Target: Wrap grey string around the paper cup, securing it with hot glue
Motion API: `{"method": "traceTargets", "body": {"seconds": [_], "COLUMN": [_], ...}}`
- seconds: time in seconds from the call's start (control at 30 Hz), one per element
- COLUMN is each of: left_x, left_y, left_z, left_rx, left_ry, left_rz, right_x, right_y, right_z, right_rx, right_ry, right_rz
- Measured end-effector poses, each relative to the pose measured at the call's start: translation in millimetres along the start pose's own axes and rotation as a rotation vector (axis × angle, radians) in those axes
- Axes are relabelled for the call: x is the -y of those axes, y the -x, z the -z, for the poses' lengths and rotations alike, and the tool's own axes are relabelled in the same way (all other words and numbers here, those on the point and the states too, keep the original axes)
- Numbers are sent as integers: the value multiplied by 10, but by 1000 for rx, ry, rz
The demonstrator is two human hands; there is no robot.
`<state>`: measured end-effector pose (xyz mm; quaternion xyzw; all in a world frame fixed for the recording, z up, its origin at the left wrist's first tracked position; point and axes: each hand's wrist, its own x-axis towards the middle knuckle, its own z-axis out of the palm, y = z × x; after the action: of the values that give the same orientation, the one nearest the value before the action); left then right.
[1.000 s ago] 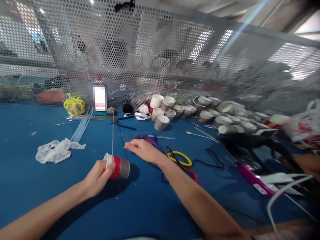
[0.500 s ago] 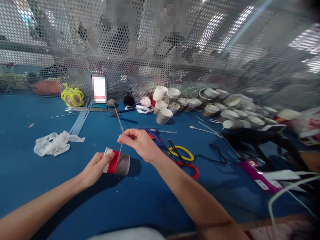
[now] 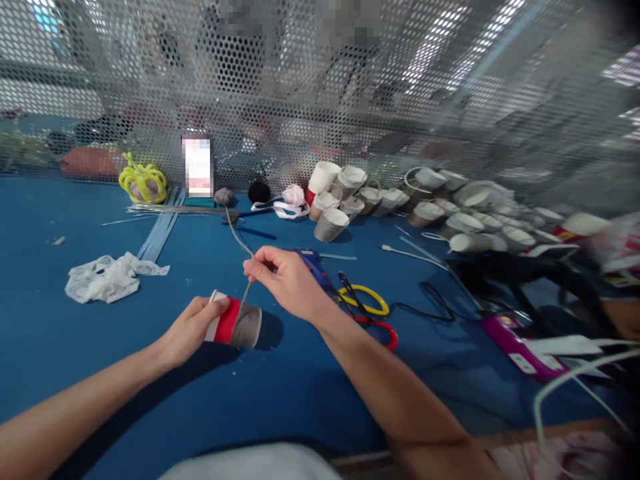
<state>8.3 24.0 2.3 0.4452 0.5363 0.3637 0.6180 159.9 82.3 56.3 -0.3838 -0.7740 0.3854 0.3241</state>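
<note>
My left hand (image 3: 193, 327) grips a paper cup (image 3: 227, 320) by its white rim, the cup lying on its side above the table. Grey yarn wraps the end of the cup away from that hand, and a red band still shows beside it. Between the thumb and fingers of my right hand (image 3: 283, 277) is pinched a strand of grey yarn (image 3: 239, 240). One end of the strand meets the cup; the other runs back toward a small grey yarn ball (image 3: 224, 197). My right hand is just above and to the right of the cup.
Behind my right hand are a blue glue gun (image 3: 313, 263) and scissors (image 3: 367, 300) with yellow and red handles. Several wrapped cups (image 3: 331, 225) stand along the perforated metal screen (image 3: 280, 100). White lace (image 3: 103, 279) lies left; a purple power strip (image 3: 520, 347) sits right.
My right hand has shifted slightly right and up from the cup with the yarn. The strand toward the ball now hangs in a slack curve. The camera view has tilted slightly.
</note>
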Motion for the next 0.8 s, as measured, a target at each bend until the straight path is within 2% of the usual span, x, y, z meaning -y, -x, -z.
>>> {"method": "traceTargets", "body": {"seconds": [0.17,0.63,0.8], "left_x": [-31,-2,13], "left_y": [57,111,112], "left_z": [-7,12,40], "left_rx": [86,138,151], "left_ry": [7,-31,-134], "left_rz": [-40,-201,-280], "right_x": [-47,-154,-172], "right_y": [-14,-31,-24], "right_z": [-32,-121,-143], "right_rx": [17,73,104], "right_ry": [72,169,166], "right_rz": [-53,-75,-85]}}
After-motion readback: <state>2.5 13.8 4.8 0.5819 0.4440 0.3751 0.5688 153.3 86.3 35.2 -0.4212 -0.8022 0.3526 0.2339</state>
